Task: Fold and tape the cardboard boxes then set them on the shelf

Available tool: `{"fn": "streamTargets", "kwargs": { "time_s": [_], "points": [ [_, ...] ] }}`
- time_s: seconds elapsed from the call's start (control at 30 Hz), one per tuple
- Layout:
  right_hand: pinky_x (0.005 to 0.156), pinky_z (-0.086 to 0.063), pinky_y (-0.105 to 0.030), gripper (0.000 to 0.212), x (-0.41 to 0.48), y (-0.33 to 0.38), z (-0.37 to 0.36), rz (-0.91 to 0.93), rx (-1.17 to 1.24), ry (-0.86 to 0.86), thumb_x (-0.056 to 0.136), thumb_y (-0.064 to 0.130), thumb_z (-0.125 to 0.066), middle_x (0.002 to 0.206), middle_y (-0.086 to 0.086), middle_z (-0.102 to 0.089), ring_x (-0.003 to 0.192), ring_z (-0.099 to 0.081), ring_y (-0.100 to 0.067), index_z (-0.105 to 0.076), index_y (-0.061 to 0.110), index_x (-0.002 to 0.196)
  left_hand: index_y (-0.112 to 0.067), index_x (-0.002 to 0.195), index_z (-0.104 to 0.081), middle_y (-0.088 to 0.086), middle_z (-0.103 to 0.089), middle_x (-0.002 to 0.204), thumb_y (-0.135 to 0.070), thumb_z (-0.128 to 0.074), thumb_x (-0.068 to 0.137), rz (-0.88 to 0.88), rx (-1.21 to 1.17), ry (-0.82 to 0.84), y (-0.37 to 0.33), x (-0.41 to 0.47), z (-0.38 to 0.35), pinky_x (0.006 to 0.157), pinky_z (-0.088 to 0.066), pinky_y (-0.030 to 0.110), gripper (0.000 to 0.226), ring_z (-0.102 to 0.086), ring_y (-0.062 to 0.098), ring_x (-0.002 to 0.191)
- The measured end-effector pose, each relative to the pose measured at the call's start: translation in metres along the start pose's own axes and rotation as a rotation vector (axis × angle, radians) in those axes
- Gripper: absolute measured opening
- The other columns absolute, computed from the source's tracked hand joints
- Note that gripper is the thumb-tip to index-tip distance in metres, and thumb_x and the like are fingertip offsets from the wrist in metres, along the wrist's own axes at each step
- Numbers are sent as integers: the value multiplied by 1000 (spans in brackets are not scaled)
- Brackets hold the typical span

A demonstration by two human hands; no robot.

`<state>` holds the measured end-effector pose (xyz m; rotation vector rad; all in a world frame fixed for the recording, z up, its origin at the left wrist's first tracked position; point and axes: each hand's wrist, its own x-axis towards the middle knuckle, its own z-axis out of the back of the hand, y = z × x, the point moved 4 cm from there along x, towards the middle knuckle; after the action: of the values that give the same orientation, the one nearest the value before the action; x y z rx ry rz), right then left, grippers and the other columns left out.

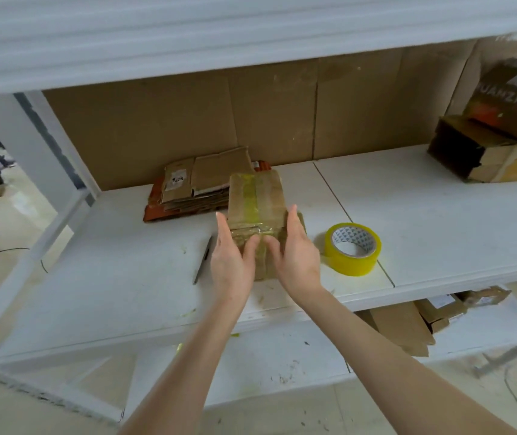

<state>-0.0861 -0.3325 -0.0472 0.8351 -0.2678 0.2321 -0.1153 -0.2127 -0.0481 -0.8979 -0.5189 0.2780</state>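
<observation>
White shelf [439, 215]: taped box [257, 196] sits centre, tape roll [352, 248] near. Left hand [232, 255] and right hand [294, 255] flank it, fingers straight, thumbs pressing the tape. Sealing seems done; next needs a two-sided lift.

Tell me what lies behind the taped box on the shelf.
A stack of flattened cardboard lies just behind the taped box, toward its left, with a cardboard sheet at the back of the shelf. The box hides the stack's right end.
</observation>
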Motion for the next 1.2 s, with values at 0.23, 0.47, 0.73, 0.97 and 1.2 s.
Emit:
{"fn": "streamTargets", "kwargs": {
  "time_s": [0.23,0.47,0.73,0.97,1.2],
  "points": [
    [79,-48,-40,59,6,-6,-8,-146,11,-43,100,36,-43,107,-11,-67,97,-63,-33,-19,21,152,-14,150,-28,10,-63,115,-30,-39,101,31,-15,-40,9,7,2,75,-35,16,52,-58,24,100],
    [74,-49,-39,42,12,-13,-1,-113,-37,-5,102,40,-32,100,-11,-69,93,-63,-35,-50,23,136,-8,124,-53,15,-62,111,-41,-20,102,90,57,62,8,19,1,87,-41,41,52,-56,36,107],
    [70,-36,-33,59,26,-13,-3,-237,-60,114,99,56,-24,83,-4,-56,90,-59,-29,-63,12,105,-12,124,-54,11,-63,115,-42,-21,102,118,-133,116,7,27,-4,96,-44,46,49,-56,32,109],
    [90,-45,-37,51,30,-10,9,-247,138,199,96,55,-38,117,-5,-63,109,-58,-27,-51,18,128,-18,145,-34,-3,-51,133,-50,-31,99,189,-212,189,6,29,-1,99,-35,33,56,-46,18,124],
    [79,-48,-36,53,19,-17,6,-77,-45,162,100,46,-38,108,-8,-66,99,-61,-31,-28,32,149,-22,150,-26,-17,-57,90,-41,-34,101,58,-49,120,14,22,3,65,-42,6,53,-54,-6,78]
  ]
}}
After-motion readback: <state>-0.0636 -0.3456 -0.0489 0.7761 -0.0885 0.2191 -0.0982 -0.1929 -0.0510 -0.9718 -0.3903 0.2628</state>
